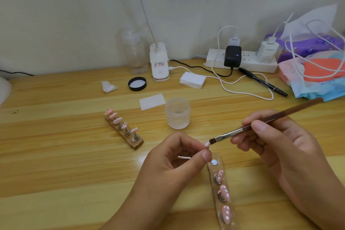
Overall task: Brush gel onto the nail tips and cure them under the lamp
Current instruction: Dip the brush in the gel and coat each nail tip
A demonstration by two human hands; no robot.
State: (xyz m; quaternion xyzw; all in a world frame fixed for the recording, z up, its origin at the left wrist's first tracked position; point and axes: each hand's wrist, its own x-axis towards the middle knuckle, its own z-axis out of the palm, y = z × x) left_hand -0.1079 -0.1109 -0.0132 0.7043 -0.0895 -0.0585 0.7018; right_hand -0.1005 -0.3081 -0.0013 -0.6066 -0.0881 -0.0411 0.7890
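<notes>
- Tabletop (56,164): pale wood-grain planks that carry everything below.
- Right hand (280,147), at 4 o'clock in the view: fingers and thumb curled round the brush, held like a pen.
- Left hand (168,170), at 6 o'clock: thumb and fingertips pinch a single nail tip, lifted off the tabletop.
- Tissue packs, at 2 o'clock: a purple pack (309,45) behind a pink, orange and blue pack (317,76); the print on both is too small to read.
- Power strip (248,63), at 1 o'clock: it carries a black adapter (232,56) with a blue light and a white charger (267,50) with grey lettering that cannot be read.
- Lamp (159,61), at 12 o'clock: white base with a red-and-white label, text illegible.
- Clear bottle (135,52), at 11 o'clock beside the lamp: contents cannot be made out.
- Near holder (222,192), at 5 o'clock: a wooden strip bearing pink, white-dotted tips on metal stands.
- Brush (261,123): brown handle, metal ferrule, bristles touching the held tip.
- Far holder (124,129), at 9 o'clock of the jar: a row of pink tips.
- Jar (177,114), centre: open, translucent, with whitish matter at the bottom.
- Lid (137,84), at 11 o'clock of the jar: black, white liner facing up.
- Nail tip (207,144): pink, between the left fingertips and the bristles.
</notes>
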